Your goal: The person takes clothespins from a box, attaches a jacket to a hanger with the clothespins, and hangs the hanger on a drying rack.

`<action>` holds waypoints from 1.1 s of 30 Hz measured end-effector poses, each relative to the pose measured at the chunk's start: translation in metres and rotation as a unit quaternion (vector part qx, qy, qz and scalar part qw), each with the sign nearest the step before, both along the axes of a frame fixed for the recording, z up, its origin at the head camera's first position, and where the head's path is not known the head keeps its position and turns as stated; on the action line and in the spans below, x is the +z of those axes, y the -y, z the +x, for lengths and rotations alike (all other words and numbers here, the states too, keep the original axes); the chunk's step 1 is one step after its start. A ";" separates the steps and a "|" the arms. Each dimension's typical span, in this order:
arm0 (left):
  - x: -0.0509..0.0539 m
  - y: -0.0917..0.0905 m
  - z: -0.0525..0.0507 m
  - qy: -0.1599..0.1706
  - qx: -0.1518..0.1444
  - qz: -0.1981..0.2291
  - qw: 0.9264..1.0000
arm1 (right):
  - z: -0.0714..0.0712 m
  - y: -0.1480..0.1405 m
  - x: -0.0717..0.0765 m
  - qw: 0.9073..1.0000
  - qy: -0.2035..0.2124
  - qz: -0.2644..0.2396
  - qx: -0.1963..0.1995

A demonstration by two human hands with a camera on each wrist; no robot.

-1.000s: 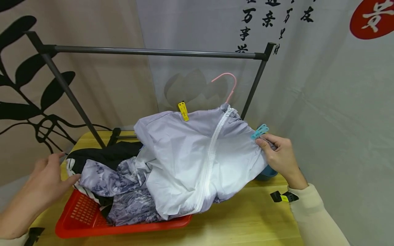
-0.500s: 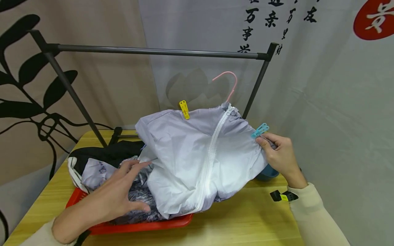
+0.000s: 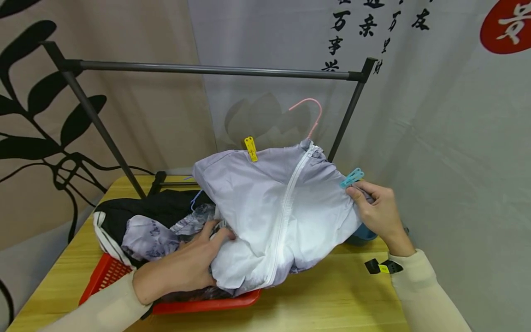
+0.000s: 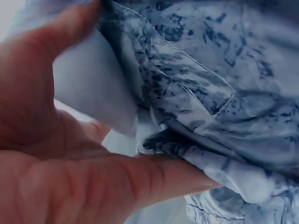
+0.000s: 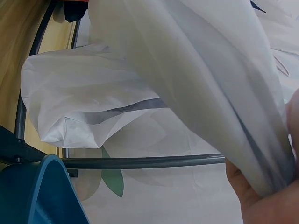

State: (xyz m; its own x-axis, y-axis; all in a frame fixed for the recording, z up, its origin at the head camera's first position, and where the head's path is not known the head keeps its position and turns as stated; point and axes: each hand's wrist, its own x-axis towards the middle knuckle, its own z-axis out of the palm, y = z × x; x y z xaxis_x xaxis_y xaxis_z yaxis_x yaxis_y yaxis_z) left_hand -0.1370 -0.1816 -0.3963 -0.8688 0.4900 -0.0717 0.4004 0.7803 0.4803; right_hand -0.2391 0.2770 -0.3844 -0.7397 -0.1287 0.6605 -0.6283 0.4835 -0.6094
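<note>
A white-to-lilac zip jacket (image 3: pixel 253 207) hangs tilted on a pink hanger (image 3: pixel 316 117), of which the hook shows. A yellow clothespin (image 3: pixel 250 149) and a light blue clothespin (image 3: pixel 352 177) are clipped to its upper edge. My right hand (image 3: pixel 375 207) pinches the jacket's edge just below the blue clothespin. At the jacket's lower left edge is my left hand (image 3: pixel 192 260), its fingertips partly hidden by cloth. In the left wrist view, the thumb and a straight finger (image 4: pixel 154 182) stand apart, with grey-blue patterned fabric (image 4: pixel 196 70) beside them.
A red basket (image 3: pixel 199 306) holds patterned and black clothes (image 3: pixel 157 207) at the left. A dark grey rack (image 3: pixel 215 69) stands behind the jacket on the wooden table (image 3: pixel 332 299). A blue container (image 3: pixel 361 235) sits behind the right hand. A printed curtain hangs at the back.
My left hand has moved right, from beside the clothes pile to the jacket's lower left edge. The jacket's left side has shifted slightly right. The right hand keeps its place.
</note>
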 end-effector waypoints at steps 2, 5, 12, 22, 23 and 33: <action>-0.002 -0.002 -0.003 -0.013 -0.010 0.009 1.000 | 0.001 0.000 -0.001 1.000 -0.001 -0.002 0.001; -0.007 -0.003 -0.009 -0.045 -0.033 0.017 0.998 | 0.002 0.000 -0.002 1.000 -0.002 -0.004 -0.002; -0.042 0.011 -0.030 -0.094 -0.080 0.041 0.991 | 0.004 0.000 -0.001 1.000 -0.002 -0.002 -0.006; 0.019 0.022 -0.036 0.031 -0.016 0.121 0.992 | 0.005 -0.001 0.000 1.000 -0.011 -0.007 -0.018; 0.024 0.024 -0.038 0.030 0.000 0.123 0.992 | 0.005 -0.001 0.000 1.000 -0.012 -0.009 -0.019; 0.036 0.049 -0.057 0.009 0.135 0.123 0.983 | 0.002 -0.001 0.000 0.999 -0.013 -0.020 -0.034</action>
